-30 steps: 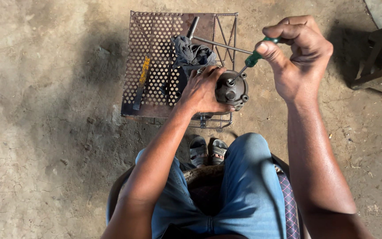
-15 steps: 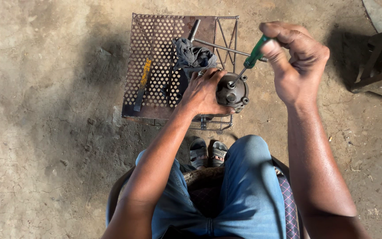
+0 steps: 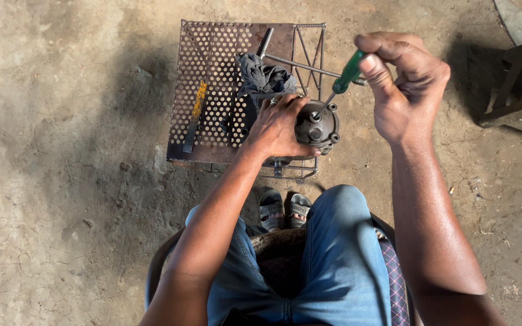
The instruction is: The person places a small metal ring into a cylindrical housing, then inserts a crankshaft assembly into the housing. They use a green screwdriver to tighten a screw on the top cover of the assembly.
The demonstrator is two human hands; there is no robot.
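My left hand [image 3: 278, 128] grips a dark round metal part [image 3: 318, 127] that rests on the near right corner of a rusty perforated metal stand [image 3: 219, 96]. My right hand [image 3: 403, 84] is closed around a green-handled screwdriver [image 3: 347, 73], held up and to the right of the part. The screwdriver's thin shaft slants down and its tip sits on the top of the part. My fingers hide the left side of the part.
On the stand lie a yellow-handled tool [image 3: 195, 115], a dark rag [image 3: 264, 78] and a metal rod [image 3: 300, 64]. Bare cracked ground surrounds it. A wooden frame [image 3: 518, 105] stands at the right edge. My jeans-clad knee [image 3: 339, 241] and sandalled feet [image 3: 284, 208] are below the stand.
My right hand has lifted and tilted the screwdriver steeper, with its tip brought onto the part's top. My left hand keeps its grip on the part.
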